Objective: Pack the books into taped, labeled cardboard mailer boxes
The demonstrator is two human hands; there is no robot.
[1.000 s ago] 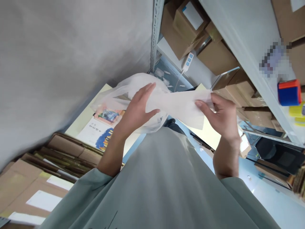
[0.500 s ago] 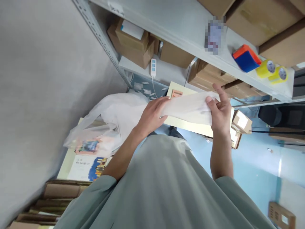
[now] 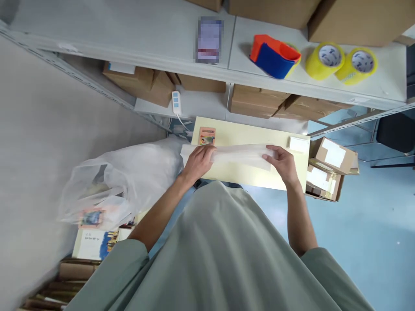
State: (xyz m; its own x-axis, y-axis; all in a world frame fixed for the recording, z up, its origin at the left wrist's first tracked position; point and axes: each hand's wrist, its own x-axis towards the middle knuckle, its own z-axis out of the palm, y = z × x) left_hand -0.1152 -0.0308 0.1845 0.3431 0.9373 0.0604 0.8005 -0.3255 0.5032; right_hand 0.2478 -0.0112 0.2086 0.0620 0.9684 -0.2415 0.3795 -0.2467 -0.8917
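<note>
Between my two hands stretches a white, thin, translucent foam sheet [image 3: 240, 155], like a flat packing sleeve, above the pale yellow table [image 3: 240, 175]. My left hand [image 3: 199, 160] is closed on its left part, fingers on top. At the right end, my right hand [image 3: 282, 163] pinches the sheet between thumb and fingers. Just behind my left hand, a small orange printed booklet [image 3: 207, 135] lies on the table. A large clear plastic bag [image 3: 142, 168] of white sheets rests to the left of my left hand.
A grey shelf [image 3: 145, 56] spans the front, bearing yellow tape rolls [image 3: 325, 60], an orange and blue holder [image 3: 275, 56] and cardboard boxes [image 3: 275, 13]. Opened cartons [image 3: 333, 155] stand right of the table. A power strip [image 3: 176, 103] sits on the lower shelf. Flattened cardboard [image 3: 78, 271] is stacked lower left.
My view has turned toward the right. The sheet has come nearly level over the table, and my right hand has shifted lower, its raised forefinger now bent onto the sheet.
</note>
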